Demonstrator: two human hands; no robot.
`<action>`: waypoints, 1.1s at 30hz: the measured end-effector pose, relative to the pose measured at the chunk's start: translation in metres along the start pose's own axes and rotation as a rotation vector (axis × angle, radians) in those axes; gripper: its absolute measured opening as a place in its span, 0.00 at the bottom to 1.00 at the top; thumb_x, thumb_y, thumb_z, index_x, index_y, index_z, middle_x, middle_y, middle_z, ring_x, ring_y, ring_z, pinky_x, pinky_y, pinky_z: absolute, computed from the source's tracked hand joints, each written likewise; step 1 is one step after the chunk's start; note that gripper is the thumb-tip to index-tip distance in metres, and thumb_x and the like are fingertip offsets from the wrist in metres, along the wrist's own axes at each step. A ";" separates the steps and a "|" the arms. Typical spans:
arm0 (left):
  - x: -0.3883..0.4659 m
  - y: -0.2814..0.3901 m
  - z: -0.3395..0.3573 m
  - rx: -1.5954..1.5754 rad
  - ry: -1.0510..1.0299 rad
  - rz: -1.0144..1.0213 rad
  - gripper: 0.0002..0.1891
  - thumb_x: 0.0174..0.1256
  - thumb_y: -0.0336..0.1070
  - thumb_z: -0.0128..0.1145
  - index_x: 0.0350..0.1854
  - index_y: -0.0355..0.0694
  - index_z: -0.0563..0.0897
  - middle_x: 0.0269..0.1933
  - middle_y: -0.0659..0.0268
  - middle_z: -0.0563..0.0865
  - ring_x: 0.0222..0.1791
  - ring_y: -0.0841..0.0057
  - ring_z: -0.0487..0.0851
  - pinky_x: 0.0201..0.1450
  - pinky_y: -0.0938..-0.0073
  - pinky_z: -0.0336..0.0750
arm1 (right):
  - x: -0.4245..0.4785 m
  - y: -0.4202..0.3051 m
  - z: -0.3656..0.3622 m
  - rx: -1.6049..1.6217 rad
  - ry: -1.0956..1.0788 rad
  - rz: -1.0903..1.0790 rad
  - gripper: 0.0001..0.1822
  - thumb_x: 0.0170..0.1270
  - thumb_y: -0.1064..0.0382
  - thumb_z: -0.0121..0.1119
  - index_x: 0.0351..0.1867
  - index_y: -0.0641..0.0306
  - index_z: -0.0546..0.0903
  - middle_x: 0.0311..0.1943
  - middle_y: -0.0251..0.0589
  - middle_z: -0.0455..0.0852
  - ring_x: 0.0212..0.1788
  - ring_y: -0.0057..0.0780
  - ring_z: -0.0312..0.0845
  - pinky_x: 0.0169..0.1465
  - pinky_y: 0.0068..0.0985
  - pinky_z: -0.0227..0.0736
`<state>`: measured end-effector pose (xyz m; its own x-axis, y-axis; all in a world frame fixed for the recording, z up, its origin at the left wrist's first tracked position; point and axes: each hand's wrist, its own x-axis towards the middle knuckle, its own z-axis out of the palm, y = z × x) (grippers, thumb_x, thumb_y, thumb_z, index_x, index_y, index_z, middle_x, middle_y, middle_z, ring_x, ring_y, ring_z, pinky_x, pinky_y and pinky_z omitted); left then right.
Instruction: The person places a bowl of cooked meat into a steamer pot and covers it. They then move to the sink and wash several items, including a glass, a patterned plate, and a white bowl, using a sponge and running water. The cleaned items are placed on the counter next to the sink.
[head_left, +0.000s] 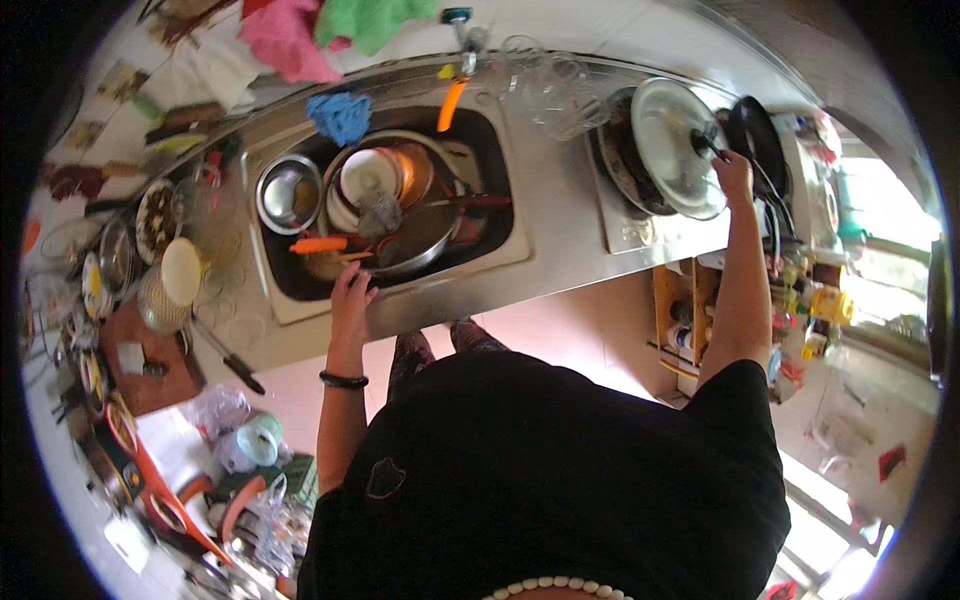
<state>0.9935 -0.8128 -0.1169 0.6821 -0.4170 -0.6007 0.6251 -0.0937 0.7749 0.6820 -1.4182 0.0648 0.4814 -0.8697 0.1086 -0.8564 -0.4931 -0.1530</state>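
Note:
My right hand (735, 176) grips the black knob of a large pot lid (670, 135). The lid is tilted over a dark wok (626, 161) at the right end of the steel counter. At the sink's front edge, my left hand (352, 296) hangs with its fingers apart and nothing in it. Just beyond those fingers, an orange-handled utensil (319, 245) lies in the sink (517, 259). A large metal basin (420, 262) in the sink holds stacked bowls (367, 176) and a grey scouring pad (380, 215). To its left is a steel bowl (289, 196).
A blue cloth (340, 118) lies on the sink's back rim, near a faucet (469, 52) with an orange hose (451, 105). Clear glassware (559, 86) stands behind the counter. Another black pan (757, 142) leans at far right. A knife (229, 356) juts past the left counter edge.

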 end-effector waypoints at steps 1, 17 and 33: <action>-0.002 -0.003 -0.004 -0.015 0.023 0.003 0.22 0.65 0.34 0.55 0.60 0.37 0.70 0.52 0.61 0.74 0.50 0.75 0.75 0.49 0.73 0.76 | 0.000 -0.004 0.002 -0.002 -0.007 -0.024 0.19 0.48 0.57 0.57 0.39 0.68 0.82 0.26 0.52 0.82 0.31 0.34 0.81 0.36 0.30 0.70; 0.019 0.012 0.008 0.187 0.055 0.001 0.23 0.67 0.40 0.55 0.62 0.38 0.70 0.57 0.61 0.70 0.56 0.71 0.73 0.55 0.70 0.74 | 0.020 0.032 0.036 -0.115 -0.065 -0.042 0.23 0.52 0.57 0.58 0.48 0.69 0.78 0.19 0.40 0.78 0.17 0.26 0.73 0.23 0.27 0.69; 0.027 0.018 0.014 0.210 0.030 0.056 0.21 0.67 0.38 0.53 0.61 0.40 0.70 0.49 0.64 0.74 0.49 0.75 0.76 0.53 0.70 0.76 | -0.057 -0.237 0.061 0.281 -0.059 -0.309 0.16 0.58 0.57 0.56 0.47 0.58 0.80 0.47 0.49 0.81 0.51 0.44 0.76 0.53 0.38 0.70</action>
<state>1.0177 -0.8386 -0.1163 0.7268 -0.3998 -0.5585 0.4949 -0.2590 0.8295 0.8687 -1.2531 0.0353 0.7248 -0.6754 0.1359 -0.5897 -0.7102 -0.3846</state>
